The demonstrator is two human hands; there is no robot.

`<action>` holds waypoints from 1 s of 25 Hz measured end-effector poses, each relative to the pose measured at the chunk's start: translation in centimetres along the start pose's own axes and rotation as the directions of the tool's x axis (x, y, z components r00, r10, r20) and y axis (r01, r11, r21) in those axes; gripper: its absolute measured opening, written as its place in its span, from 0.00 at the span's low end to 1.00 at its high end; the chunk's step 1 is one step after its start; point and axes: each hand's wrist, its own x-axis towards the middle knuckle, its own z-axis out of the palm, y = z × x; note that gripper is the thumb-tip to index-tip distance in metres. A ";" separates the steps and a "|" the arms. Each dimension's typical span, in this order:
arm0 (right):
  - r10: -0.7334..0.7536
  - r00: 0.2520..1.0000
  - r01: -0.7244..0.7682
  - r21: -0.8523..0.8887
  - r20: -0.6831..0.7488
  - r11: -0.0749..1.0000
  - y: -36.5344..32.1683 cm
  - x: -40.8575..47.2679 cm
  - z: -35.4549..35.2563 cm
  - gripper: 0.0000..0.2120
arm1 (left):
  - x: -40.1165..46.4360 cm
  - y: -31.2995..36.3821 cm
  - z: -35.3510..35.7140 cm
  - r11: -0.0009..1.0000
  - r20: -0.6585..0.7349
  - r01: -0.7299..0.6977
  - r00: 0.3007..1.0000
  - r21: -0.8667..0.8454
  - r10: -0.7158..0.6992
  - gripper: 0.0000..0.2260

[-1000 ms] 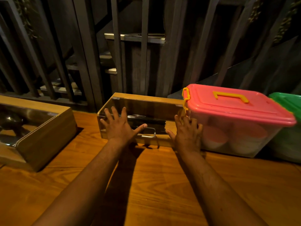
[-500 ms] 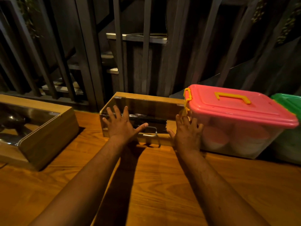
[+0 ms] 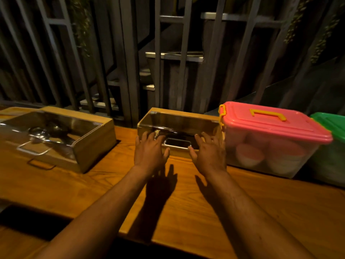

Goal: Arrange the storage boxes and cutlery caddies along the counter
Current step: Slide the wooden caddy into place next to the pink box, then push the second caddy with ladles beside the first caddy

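Now, at your far left a wooden cutlery caddy with a clear lid sits angled on the wooden counter, well apart from the rest; metal utensils, perhaps a ladle, show dimly through the lid, and a wire handle sticks out at its front. Next comes your left hand, fingers spread and flat, pressed against the left front of the smaller wooden caddy at the back edge of the counter, holding nothing. Between your hands you can see that caddy's metal handle on its clear front. Your right hand rests the same way on the caddy's right front, fingers apart, palm down, gripping nothing. Just to the right, the pink-lidded storage box with a yellow handle stands touching or nearly touching the caddy's right end; round containers show through its clear wall. At the far right a green-lidded box sits just beside the pink one, partly cut off by the frame.
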 end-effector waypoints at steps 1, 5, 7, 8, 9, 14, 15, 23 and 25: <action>-0.031 0.999 0.032 0.031 -0.019 0.999 -1.2 -0.8 -0.7 0.27 | -1.3 -0.5 -0.9 1.000 -0.020 0.019 1.000 0.004 -0.019 0.25; -0.133 0.990 0.138 0.120 -0.054 0.983 -5.5 -4.1 -2.6 0.26 | -6.7 -3.4 -4.8 0.992 -0.063 0.113 0.992 0.059 -0.109 0.24; -0.186 0.980 0.194 0.152 -0.065 0.969 -7.5 -6.3 -3.2 0.25 | -9.8 -5.0 -6.9 0.985 -0.082 0.152 0.986 0.078 -0.145 0.24; -0.208 0.975 0.219 0.167 -0.081 0.961 -8.2 -7.3 -3.4 0.24 | -11.2 -5.7 -7.9 0.983 -0.100 0.162 0.983 0.085 -0.153 0.24; -0.229 0.968 0.244 0.181 -0.100 0.953 -9.1 -8.4 -3.7 0.23 | -12.9 -6.4 -9.0 0.980 -0.113 0.172 0.981 0.101 -0.161 0.23; -0.250 0.965 0.263 0.265 -0.081 0.928 -14.0 -13.2 -5.1 0.23 | -19.5 -10.3 -12.7 0.959 -0.069 0.231 0.973 0.164 -0.222 0.23; -0.263 0.962 0.273 0.264 -0.072 0.925 -14.9 -13.7 -5.1 0.23 | -20.1 -11.1 -13.1 0.958 -0.074 0.238 0.971 0.160 -0.228 0.23; -0.267 0.958 0.284 0.247 -0.101 0.927 -25.7 -13.4 -4.6 0.25 | -20.1 -20.5 -15.7 0.964 -0.111 0.248 0.965 0.100 -0.237 0.25; -0.234 0.968 0.251 0.246 -0.094 0.936 -29.0 -12.6 -3.6 0.25 | -19.3 -23.9 -15.7 0.969 -0.100 0.235 0.969 0.078 -0.226 0.25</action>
